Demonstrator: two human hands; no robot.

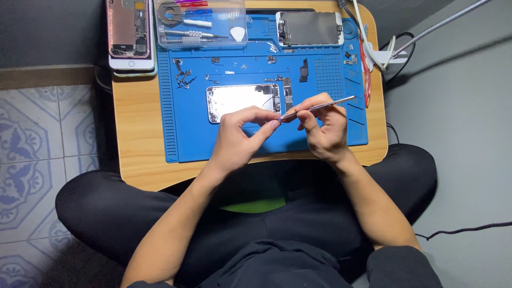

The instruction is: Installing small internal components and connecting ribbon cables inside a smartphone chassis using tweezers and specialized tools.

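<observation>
The right hand (325, 130) is closed around a pair of metal tweezers (318, 107), thumb and fingers pinching the shaft near its middle, the rear end pointing up and to the right. The left hand (239, 137) is closed as well, with its fingertips (273, 124) meeting the tweezer tips; whatever lies between them is too small to make out. Both hands hover just above the work, near the front edge of the mat.

Layout, from largest to smallest:

1. Wooden lap table (136, 144), resting over the crossed legs of the seated person.
2. Blue repair mat (224, 141), covering most of the table top.
3. Opened phone housing (234, 101), lying flat at the centre of the mat, just beyond the hands, interior facing up.
4. Second opened phone (129, 32), at the far left corner of the table, off the mat.
5. Detached screen panel (309, 28), at the far edge of the mat.
6. Clear plastic tool tray (200, 24), holding drivers and picks.
7. Loose screws and small parts (184, 77), scattered on the mat's left portion.

Judged step: a very small component is being transferred or aligned at the tweezer tips, beside the housing. The next move would call for steady, light pressure, so that the part is neither dropped nor flicked away.
</observation>
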